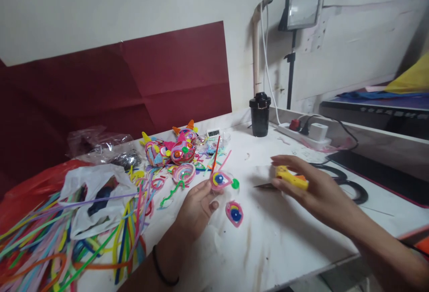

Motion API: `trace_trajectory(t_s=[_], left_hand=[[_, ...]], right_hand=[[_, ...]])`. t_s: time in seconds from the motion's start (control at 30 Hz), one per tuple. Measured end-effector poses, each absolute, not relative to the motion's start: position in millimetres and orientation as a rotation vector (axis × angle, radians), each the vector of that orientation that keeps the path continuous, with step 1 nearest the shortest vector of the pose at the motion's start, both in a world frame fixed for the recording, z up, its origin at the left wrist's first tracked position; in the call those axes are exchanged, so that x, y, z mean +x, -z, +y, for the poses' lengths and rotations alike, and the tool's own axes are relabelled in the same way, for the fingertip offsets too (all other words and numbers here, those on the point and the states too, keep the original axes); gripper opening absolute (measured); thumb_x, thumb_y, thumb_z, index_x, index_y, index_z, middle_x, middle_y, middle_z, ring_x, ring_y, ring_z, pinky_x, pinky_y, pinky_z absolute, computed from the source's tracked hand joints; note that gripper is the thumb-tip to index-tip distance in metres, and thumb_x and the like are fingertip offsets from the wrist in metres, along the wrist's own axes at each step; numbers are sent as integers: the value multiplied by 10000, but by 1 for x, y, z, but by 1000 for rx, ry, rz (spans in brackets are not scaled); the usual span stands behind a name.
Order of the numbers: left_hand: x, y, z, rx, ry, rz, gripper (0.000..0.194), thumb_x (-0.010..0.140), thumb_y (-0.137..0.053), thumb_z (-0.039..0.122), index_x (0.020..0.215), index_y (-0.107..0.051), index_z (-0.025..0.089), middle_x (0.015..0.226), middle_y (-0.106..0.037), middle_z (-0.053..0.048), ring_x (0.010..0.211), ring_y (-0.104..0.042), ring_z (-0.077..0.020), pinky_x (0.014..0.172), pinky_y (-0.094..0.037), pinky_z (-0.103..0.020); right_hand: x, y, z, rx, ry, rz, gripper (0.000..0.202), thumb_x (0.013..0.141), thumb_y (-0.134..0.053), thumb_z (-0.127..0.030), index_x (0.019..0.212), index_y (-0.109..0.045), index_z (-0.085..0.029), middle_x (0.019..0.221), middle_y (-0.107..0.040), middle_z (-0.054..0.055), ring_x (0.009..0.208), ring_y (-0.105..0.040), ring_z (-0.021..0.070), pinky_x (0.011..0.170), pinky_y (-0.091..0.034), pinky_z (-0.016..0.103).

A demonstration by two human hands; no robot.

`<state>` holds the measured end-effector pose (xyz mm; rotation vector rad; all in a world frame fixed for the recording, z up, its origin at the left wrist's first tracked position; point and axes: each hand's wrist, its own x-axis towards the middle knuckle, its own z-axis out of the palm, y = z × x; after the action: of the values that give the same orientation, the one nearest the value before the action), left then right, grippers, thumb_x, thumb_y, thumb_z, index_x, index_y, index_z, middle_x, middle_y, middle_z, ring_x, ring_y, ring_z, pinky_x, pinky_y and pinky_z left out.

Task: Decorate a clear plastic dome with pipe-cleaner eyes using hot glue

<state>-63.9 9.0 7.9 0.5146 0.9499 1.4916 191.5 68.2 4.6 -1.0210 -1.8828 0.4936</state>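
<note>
Between its thumb and fingers, my left hand (196, 209) holds a pink eye-shaped craft piece (220, 179) with a blue and yellow centre. A red stick-like strip and a pink one rise behind it, and a green round bit (235, 184) shows at its right tip. A similar pink eye-shaped piece (234, 213) lies on the table just below. My right hand (306, 182) has its thumb and fingers around a small yellow object (291, 177) with an orange part; its kind is unclear. Under that hand lie black-handled scissors (358, 192), blade tip pointing left, middle hidden.
Pipe cleaners (125, 243) are heaped at left beside a white plastic bag (97, 193). Colourful animal-like craft figures (182, 149) stand behind. Farther back are a black cup (259, 115) and a power strip (304, 136); a black mat (382, 178) lies right.
</note>
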Motion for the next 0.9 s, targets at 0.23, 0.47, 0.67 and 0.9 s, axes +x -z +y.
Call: trace_trajectory(t_s=[0.23,0.47,0.67,0.9], left_hand=[[-65,-7,12,475,-1547,960,91,853,-640,88,772,-658,126,705,-666,-25,649,-664,-117,433,-409,-161],[-64,-5,13,458,-1560,974,132,901,-572,78,800,-647,119,769,-692,-44,651,-679,-113,413,-424,-153],[-65,-2,14,460,-1556,963,110,894,-590,84,808,-650,118,768,-693,-41,655,-681,-112,417,-432,-149],[-65,-3,13,441,-1556,979,155,917,-550,75,807,-651,114,739,-689,-38,649,-691,-115,413,-439,-151]], right_hand=[[257,55,93,-1109,151,-2113,404,842,-520,-392,1217,-487,-246,1091,-691,149,949,-676,334,709,-527,430],[254,67,94,-1246,125,-2246,370,888,-468,-361,1209,-540,-191,1099,-689,142,876,-701,286,731,-553,403],[249,57,91,-1343,119,-2279,373,918,-444,-328,1227,-551,-148,1162,-646,164,901,-678,298,775,-536,432],[241,50,91,-1333,91,-2336,340,941,-438,-334,1194,-588,-163,1150,-638,165,922,-651,313,793,-521,469]])
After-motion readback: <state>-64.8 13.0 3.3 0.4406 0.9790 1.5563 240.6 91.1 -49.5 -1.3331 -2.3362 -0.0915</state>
